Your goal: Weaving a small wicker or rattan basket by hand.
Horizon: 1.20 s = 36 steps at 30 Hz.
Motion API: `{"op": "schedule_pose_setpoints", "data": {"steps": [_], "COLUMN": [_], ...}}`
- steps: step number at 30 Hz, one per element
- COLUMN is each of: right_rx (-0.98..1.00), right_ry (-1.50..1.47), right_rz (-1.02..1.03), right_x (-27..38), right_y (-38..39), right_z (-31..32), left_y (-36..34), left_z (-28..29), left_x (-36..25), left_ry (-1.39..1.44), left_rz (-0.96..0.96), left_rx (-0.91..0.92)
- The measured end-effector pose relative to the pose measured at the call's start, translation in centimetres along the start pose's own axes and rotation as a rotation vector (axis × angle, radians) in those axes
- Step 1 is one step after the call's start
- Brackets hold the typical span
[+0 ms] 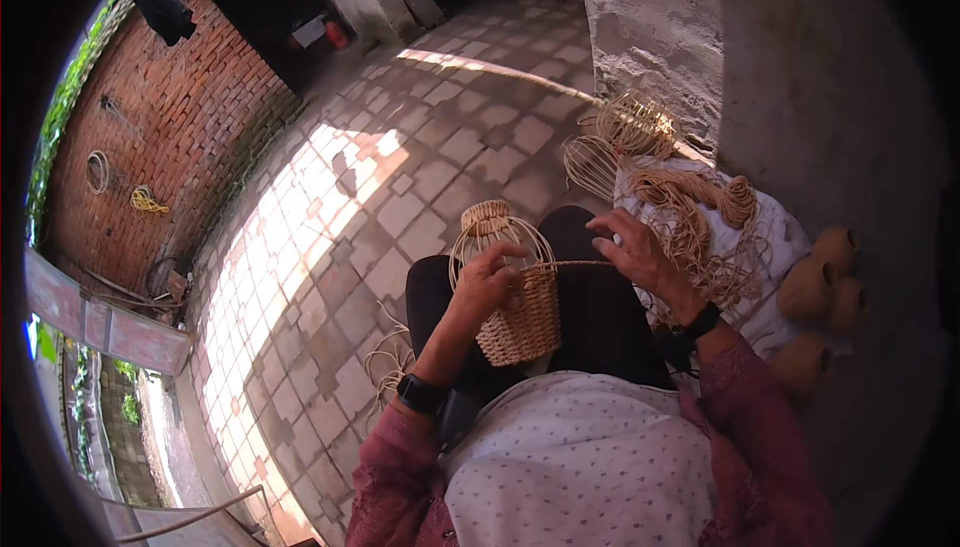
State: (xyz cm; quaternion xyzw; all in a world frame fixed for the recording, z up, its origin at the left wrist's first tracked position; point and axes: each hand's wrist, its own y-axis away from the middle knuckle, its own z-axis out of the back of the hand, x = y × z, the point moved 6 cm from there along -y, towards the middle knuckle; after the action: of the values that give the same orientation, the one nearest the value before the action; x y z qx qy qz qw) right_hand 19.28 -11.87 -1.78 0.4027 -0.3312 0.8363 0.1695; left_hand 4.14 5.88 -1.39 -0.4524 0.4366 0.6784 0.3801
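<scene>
A half-woven basket point(521, 331) of pale cord stands between my knees, with bare bent ribs showing above the woven part and a narrow woven ring point(487, 215) at the far end. My left hand point(487, 284) grips the basket's side where weave and ribs meet. From that edge a twisted cord point(572, 264) runs taut to the right. My right hand point(648, 259) is closed on the cord's other end, some way off the basket. Something small and white shows at its fingers; I cannot make out what it is.
At my right, a white cloth point(775, 237) bears tangled cord point(690, 212) and a rolled coil point(738, 202). Several brown rounded pots point(806, 288) sit beside it. Coiled canes point(635, 127) lie by the wall corner; loose strands point(388, 362) lie by my left leg.
</scene>
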Motion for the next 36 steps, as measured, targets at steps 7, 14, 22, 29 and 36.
{"op": "schedule_pose_setpoints", "data": {"steps": [7,14,22,29,36], "right_rx": [0.17,0.109,-0.027,0.17,0.187], "right_ry": [0.095,0.228,0.26,-0.057,0.142], "right_rz": [0.331,0.363,0.37,0.136,-0.642], "right_x": [4.7,7.6,7.0,4.3,-15.8], "right_y": [-1.4,-1.2,-0.5,1.1,20.5], "right_z": [-7.8,-8.2,-7.7,-4.5,5.8], "left_y": [1.6,2.0,3.6,1.6,1.1], "left_z": [2.0,2.9,0.9,-0.9,-0.8], "left_x": [0.8,1.4,-5.2,-4.9,-3.9], "left_ry": [0.218,0.202,-0.803,-0.773,-0.606], "left_rz": [-0.068,-0.088,-0.574,-0.493,-0.337], "left_rx": [-0.027,-0.069,-0.458,-0.029,-0.078]}}
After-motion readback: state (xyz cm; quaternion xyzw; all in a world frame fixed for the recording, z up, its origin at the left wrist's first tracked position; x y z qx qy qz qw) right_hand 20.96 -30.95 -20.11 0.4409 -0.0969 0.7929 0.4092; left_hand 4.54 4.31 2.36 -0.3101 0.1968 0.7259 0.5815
